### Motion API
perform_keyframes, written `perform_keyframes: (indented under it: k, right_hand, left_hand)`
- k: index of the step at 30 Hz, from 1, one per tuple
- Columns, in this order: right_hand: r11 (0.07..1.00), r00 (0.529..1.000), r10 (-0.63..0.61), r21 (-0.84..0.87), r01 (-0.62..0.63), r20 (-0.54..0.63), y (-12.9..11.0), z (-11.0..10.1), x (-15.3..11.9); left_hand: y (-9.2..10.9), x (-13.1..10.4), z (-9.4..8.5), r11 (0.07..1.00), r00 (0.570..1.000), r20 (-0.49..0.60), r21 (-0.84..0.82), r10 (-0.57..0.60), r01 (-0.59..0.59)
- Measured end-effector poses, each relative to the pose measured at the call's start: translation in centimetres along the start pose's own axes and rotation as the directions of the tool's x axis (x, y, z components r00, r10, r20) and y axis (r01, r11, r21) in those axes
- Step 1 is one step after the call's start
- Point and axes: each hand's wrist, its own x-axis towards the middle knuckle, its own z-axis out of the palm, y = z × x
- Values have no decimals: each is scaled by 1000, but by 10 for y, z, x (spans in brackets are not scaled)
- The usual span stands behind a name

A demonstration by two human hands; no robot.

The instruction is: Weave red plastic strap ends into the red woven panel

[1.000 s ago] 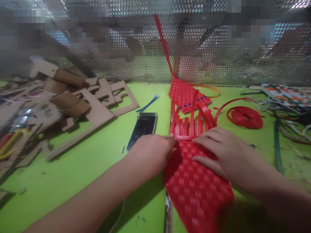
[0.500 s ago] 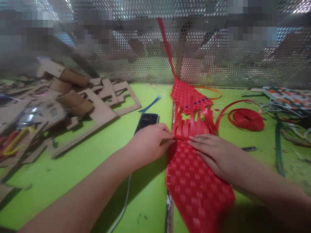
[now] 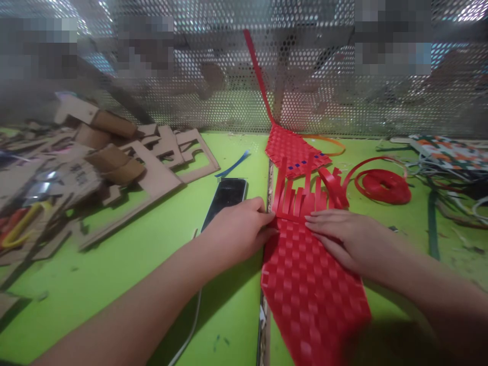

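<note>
A red woven mat of flat plastic strips [image 3: 308,284] lies on the green tabletop, with several loose strip ends standing up along its far edge. At that edge's left corner, my left hand [image 3: 244,229] is closed in a pinch on a red crosswise strip [image 3: 290,217]. My right hand [image 3: 343,234] lies flat on the mat's right side, fingers stretched and close together, the fingertips touching the crosswise strip. Beyond stands a second red woven section [image 3: 293,147] with a row of blue squares and a long strip rising from its tip.
Cut cardboard pieces [image 3: 152,178] pile up at left. A phone [image 3: 224,198] and a blue strip [image 3: 233,163] lie beside my left hand. Right, there is a red strip coil [image 3: 385,187] and an orange-green-white woven piece [image 3: 450,151]. A perforated metal screen [image 3: 229,91] closes the back.
My right hand has slid a little right along the crosswise strip, showing more of it between the hands. The upright strip ends have shifted right. My left hand keeps its pinch.
</note>
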Motion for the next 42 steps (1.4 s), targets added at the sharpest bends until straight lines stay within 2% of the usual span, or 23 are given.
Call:
perform_keyframes:
  k: [5, 9, 12, 17, 22, 25, 28, 35, 42]
  right_hand:
    - [998, 999, 36, 44, -37, 29, 3, 2, -1]
    - [986, 991, 114, 113, -122, 71, 3, 5, -1]
    - [974, 987, 151, 159, -159, 59, 6, 6, 0]
    - [968, 987, 155, 190, -162, 50, 13, 6, 2]
    - [970, 985, 162, 174, -170, 57, 15, 4, 1]
    - [967, 985, 164, 188, -171, 55, 15, 2, 2]
    - [964, 985, 165, 202, -172, 49, 14, 2, 2]
    - [943, 974, 224, 243, -226, 35, 6, 5, 2]
    - [954, 977, 210, 211, -212, 31, 7, 6, 3]
  left_hand:
    - [9, 3, 3, 996, 999, 44, 82, 16, -19]
    - [12, 6, 8, 991, 997, 41, 112, 69, -73]
    - [12, 7, 7, 991, 997, 32, 108, 76, -79]
    - [12, 6, 6, 995, 999, 17, 87, 47, -48]
    - [17, 1, 13, 982, 993, -78, 175, 86, -71]
    - [21, 0, 15, 981, 996, -7, 169, 93, -91]
    - [25, 0, 14, 990, 998, 36, 132, 50, -54]
    - [32, -3, 19, 975, 997, 14, 209, 76, -78]
    - [33, -1, 22, 965, 988, 3, 212, 156, -153]
